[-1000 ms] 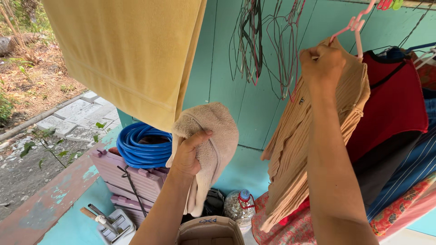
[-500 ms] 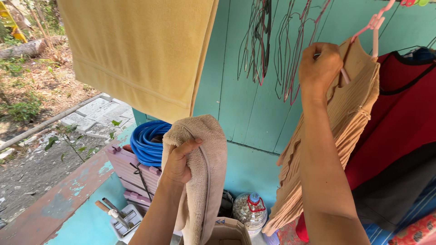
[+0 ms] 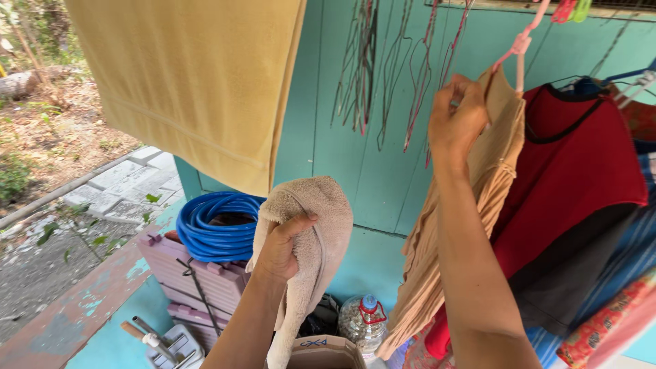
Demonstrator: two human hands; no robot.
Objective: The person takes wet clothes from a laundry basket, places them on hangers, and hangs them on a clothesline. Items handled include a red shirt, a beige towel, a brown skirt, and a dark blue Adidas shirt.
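A teal plank wall [image 3: 355, 184] fills the background, wire hangers [image 3: 383, 68] dangling from its top. At upper left we see a large yellow towel [image 3: 184, 82] hanging. At right, a red top [image 3: 574, 171] hangs just behind a ribbed peach garment [image 3: 471, 225] on a pink hanger [image 3: 519, 48]. Low and left, a coiled blue hose [image 3: 212, 225] rests on lilac crates [image 3: 198, 280]. Our left hand [image 3: 280, 249] has its grip clamped on a beige towel [image 3: 314, 239]; our right hand [image 3: 458, 119] pinches the peach garment's shoulder.
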